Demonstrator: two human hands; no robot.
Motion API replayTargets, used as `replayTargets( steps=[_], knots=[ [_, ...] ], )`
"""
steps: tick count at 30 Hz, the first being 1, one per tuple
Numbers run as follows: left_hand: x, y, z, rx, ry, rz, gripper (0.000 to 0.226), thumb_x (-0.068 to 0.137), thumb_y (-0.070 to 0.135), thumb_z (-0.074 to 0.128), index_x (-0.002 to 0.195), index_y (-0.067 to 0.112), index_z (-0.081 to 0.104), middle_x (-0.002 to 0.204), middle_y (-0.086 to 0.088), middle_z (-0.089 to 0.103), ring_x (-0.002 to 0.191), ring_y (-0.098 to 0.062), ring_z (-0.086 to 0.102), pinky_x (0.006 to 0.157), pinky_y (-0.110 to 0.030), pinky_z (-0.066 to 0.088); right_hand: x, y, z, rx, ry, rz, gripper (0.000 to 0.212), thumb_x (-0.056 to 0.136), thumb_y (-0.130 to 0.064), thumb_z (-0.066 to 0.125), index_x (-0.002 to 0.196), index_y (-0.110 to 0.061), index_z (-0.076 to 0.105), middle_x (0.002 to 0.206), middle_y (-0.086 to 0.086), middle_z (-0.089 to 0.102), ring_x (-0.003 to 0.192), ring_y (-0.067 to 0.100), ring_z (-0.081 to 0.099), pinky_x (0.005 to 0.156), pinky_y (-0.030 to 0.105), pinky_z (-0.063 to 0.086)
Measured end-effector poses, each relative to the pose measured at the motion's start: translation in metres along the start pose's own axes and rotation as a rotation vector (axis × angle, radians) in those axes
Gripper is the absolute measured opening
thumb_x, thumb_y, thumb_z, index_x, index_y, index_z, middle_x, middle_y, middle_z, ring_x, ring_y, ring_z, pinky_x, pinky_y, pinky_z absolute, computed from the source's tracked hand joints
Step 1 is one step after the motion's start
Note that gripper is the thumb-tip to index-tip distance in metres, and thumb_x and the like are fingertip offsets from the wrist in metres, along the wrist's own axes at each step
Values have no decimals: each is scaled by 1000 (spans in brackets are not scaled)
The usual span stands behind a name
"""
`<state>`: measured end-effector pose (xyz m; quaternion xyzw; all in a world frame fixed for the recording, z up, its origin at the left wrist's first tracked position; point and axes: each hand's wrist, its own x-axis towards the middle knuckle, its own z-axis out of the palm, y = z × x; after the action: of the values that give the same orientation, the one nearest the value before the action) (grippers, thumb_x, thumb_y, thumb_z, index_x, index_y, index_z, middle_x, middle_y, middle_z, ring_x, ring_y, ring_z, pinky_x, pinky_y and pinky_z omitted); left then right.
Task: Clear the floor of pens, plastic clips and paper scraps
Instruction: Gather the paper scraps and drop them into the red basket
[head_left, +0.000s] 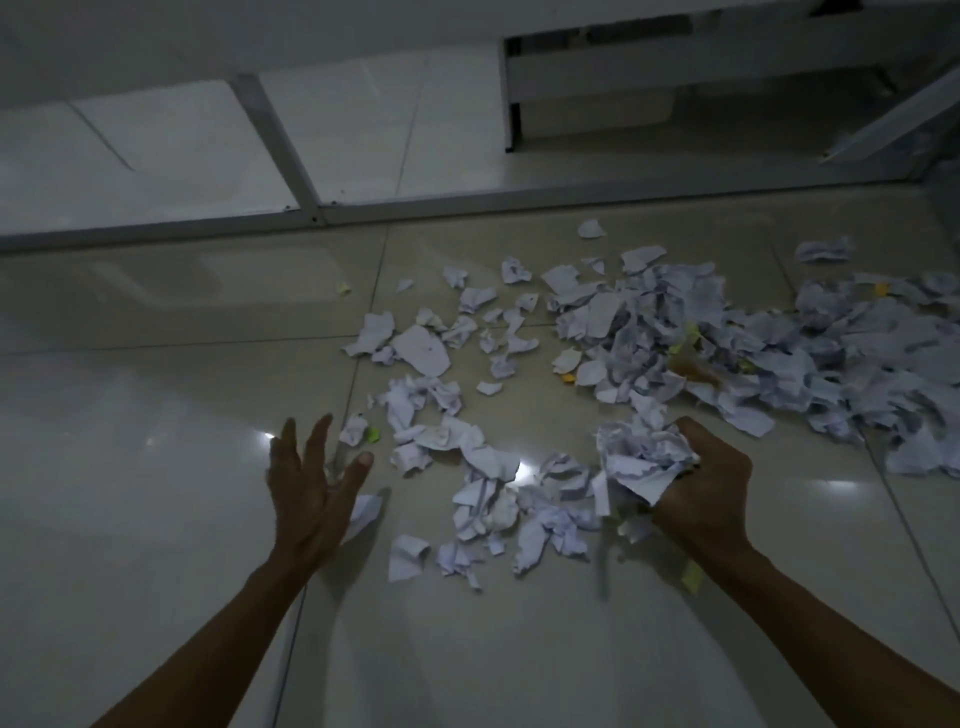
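On the glossy tiled floor (156, 519), seen from the head camera, white paper scraps (483, 493) lie scattered between the hands, thickening into a big heap (753, 353) at right. Right hand (701, 493) grips a crumpled wad of scraps (641, 457). Left hand (311, 483) hovers empty, fingers spread wide, beside a small scrap (363, 512).

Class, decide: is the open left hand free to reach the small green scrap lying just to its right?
Probably yes. The left hand is open and holds nothing, and the green scrap lies uncovered on the floor, with only bare tile between.
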<state>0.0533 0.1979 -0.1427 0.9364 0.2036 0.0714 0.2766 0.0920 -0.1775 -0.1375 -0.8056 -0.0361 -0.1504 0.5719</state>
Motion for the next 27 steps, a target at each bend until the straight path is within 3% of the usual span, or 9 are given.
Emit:
replayTargets(
  steps=[5, 9, 11, 13, 16, 19, 21, 24, 27],
  knots=[
    [-10, 6, 31, 44, -206, 94, 96, 71, 89, 15, 150, 36, 19, 161, 5, 7, 148, -17, 1, 119, -49, 1, -19, -2, 14, -23, -43, -28, 42, 55, -47, 78, 69, -16, 53, 64, -8, 57, 61, -1, 52, 54, 13, 39],
    [-30, 40, 55, 29, -288, 266, 93, 74, 89, 15, 151, 39, 8, 161, 13, 1, 147, -10, -9, 117, -43, -10, -37, 16, 33, -52, -35, -9, 59, 55, -44, 84, 99, -9, 68, 97, 2, 70, 91, 13, 66, 78, 21, 52],
    [-38, 50, 65, 45, -342, 374, 93, 75, 88, 21, 152, 37, 6, 160, 15, 1, 147, -9, -11, 118, -46, -10, -42, 26, 42, -66, -23, -56, 59, 65, -43, 82, 109, -7, 67, 115, -4, 66, 108, 6, 61, 86, 33, 54],
    [-44, 56, 71, 26, -405, 455, 98, 74, 88, 31, 152, 32, 13, 160, 13, 6, 147, -9, -8, 118, -50, -6, -44, 39, 46, -127, -26, -160, 47, 81, -47, 72, 103, -5, 67, 122, -14, 61, 114, 2, 58, 78, 49, 56],
    [-50, 59, 70, -6, -459, 565, 113, 66, 91, 41, 152, 22, 17, 161, 5, 6, 148, -13, -6, 118, -52, -4, -43, 36, 44, -124, -45, -169, 51, 78, -55, 69, 92, -7, 71, 101, 2, 68, 97, 12, 63, 85, 35, 53],
    [-48, 61, 57, -24, -572, 621, 135, 51, 89, 57, 154, 18, 5, 160, 1, -14, 147, -19, -15, 117, -57, -1, -43, 25, 46, -121, -29, -147, 49, 83, -60, 62, 91, -13, 69, 92, -2, 62, 90, -3, 55, 81, 22, 48],
    [-45, 63, 42, 4, -597, 675, 147, 42, 83, 66, 154, 16, -2, 159, -5, -22, 146, -28, -19, 113, -64, -1, -41, 23, 46, -126, -58, -91, 33, 72, -40, 79, 86, -11, 71, 93, 1, 56, 87, -10, 53, 73, 14, 45],
    [-43, 52, 22, 184, -540, 719, 157, 32, 87, 67, 153, 10, 2, 158, -18, -18, 145, -40, -16, 108, -70, -6, -41, 26, 45, -153, -45, -99, 42, 54, -16, 90, 91, -6, 72, 105, 11, 58, 103, 0, 58, 85, 14, 44],
    [-49, 40, 21, 323, -549, 689, 163, 28, 92, 64, 153, 6, 4, 158, -21, -15, 145, -42, -13, 108, -73, 0, -41, 29, 45, -88, -35, -98, 36, 76, -44, 77, 99, -17, 70, 119, -3, 64, 110, 6, 59, 96, 21, 45]
  ],
)
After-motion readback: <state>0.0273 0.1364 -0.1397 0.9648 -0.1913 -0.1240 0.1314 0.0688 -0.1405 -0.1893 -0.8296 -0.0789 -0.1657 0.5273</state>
